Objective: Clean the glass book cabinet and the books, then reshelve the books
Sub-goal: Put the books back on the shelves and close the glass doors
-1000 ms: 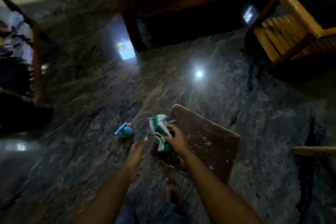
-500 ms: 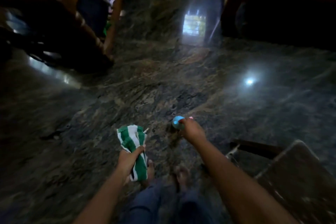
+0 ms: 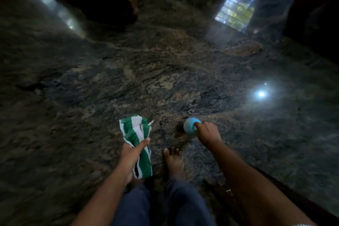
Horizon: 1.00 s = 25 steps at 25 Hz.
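Gathering supplies, I judge: the left hand (image 3: 133,156) pinches one green-and-white striped cloth (image 3: 134,130), the right hand (image 3: 209,133) curls round one small round light-blue object (image 3: 190,129) low over the dark stone floor (image 3: 165,79), and next both need carrying to the cabinet and books, neither in view.

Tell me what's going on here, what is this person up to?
A person looks down at a dark polished stone floor. The left hand holds a green-and-white striped cloth that hangs from it. The right hand reaches low and grips a small blue rounded object, perhaps a bottle. Whether it rests on the floor cannot be told. No cabinet or books are in view.
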Tool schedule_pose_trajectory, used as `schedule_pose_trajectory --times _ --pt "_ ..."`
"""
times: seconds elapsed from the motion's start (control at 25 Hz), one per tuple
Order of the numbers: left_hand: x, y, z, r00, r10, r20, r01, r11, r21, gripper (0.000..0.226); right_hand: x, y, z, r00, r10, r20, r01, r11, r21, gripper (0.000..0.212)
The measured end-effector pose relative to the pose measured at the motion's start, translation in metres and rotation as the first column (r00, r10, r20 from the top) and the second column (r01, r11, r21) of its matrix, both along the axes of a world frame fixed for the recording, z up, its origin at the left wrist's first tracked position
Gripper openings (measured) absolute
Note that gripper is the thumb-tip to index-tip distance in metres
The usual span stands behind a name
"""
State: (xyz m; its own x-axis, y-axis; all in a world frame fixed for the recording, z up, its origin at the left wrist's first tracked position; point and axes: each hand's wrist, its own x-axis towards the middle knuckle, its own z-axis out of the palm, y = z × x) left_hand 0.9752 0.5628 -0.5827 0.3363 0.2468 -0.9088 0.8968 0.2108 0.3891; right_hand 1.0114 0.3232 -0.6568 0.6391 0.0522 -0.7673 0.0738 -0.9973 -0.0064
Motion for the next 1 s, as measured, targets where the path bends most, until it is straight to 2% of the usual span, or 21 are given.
schedule_pose_trajectory --times 0.08,0.16,0.28,0.4,0.52,0.56,0.64,0.68,0.76,0.84,0.92,1.0 --pt "-0.009 0.016 0.038 0.992 0.125 0.028 -0.125 0.992 -0.015 0.022 0.009 0.019 0.044 0.994 -0.107 0.005 0.106 0.992 0.068 0.038" --pt "-0.024 0.045 0.087 0.964 0.257 0.071 -0.258 0.966 -0.004 0.023 0.02 0.051 0.104 0.989 -0.147 0.015 0.143 0.978 0.152 0.039" --pt "-0.067 0.106 0.162 0.873 0.482 0.08 -0.486 0.873 0.043 0.036 0.025 0.121 0.204 0.999 -0.046 0.016 0.041 0.966 0.253 0.039" --pt "-0.111 0.165 0.216 0.682 0.728 0.065 -0.729 0.684 -0.014 0.044 0.035 0.206 0.274 0.987 0.145 0.074 -0.161 0.935 0.316 0.037" --pt "-0.16 0.225 0.261 0.464 0.885 0.026 -0.883 0.465 -0.061 0.045 0.039 0.323 0.331 0.939 0.33 0.103 -0.343 0.853 0.393 0.028" --pt "-0.177 0.246 0.27 0.424 0.904 0.058 -0.903 0.427 -0.047 0.053 0.037 0.366 0.344 0.919 0.38 0.102 -0.387 0.822 0.417 0.026" --pt "-0.203 0.287 0.262 0.357 0.924 0.135 -0.933 0.36 0.007 0.091 0.034 0.452 0.364 0.858 0.503 0.102 -0.493 0.753 0.436 0.025" --pt "-0.21 0.307 0.259 0.272 0.952 0.137 -0.96 0.278 -0.03 0.096 0.032 0.491 0.371 0.821 0.56 0.107 -0.545 0.715 0.438 0.026" --pt "-0.222 0.365 0.251 0.089 0.984 0.153 -0.987 0.108 -0.12 0.068 0.023 0.583 0.383 0.732 0.667 0.139 -0.647 0.617 0.447 0.032" --pt "-0.217 0.429 0.278 -0.022 0.982 0.188 -0.988 0.007 -0.151 0.05 0.014 0.674 0.391 0.667 0.727 0.163 -0.704 0.542 0.459 0.037" --pt "-0.222 0.486 0.277 -0.09 0.98 0.175 -0.982 -0.058 -0.178 0.043 0.002 0.757 0.395 0.629 0.762 0.154 -0.723 0.5 0.476 0.041" --pt "-0.227 0.537 0.275 -0.121 0.973 0.194 -0.983 -0.09 -0.157 0.056 -0.011 0.826 0.397 0.577 0.804 0.143 -0.749 0.451 0.486 0.041"
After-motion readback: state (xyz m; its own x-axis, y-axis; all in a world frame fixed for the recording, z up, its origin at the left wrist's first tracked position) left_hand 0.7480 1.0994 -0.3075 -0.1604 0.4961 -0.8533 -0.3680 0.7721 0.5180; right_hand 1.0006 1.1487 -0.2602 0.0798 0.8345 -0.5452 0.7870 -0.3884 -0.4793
